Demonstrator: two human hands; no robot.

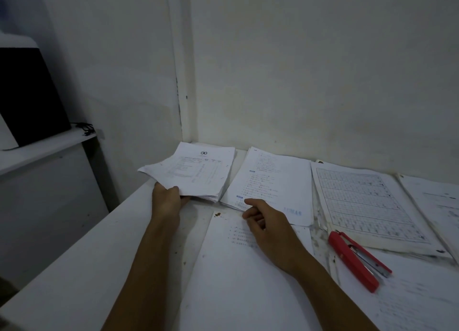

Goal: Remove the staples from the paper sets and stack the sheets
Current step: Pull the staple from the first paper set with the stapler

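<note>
The left hand (167,198) gripped the loose white printed-sheet stack (196,171) by its near edge, likely squaring it, while the right hand (267,225), fingers loosely curled and holding nothing, rested on the white worktop (104,251) papers.

- The left hand (166,199) hides its fingers under the paper stack (196,172) it grips.
- Print on the sheet (238,276) beneath the right hand (267,225) is too blurred to read.
- Right of that hand, the far-right papers (437,201) are cut off by the picture's edge.
</note>
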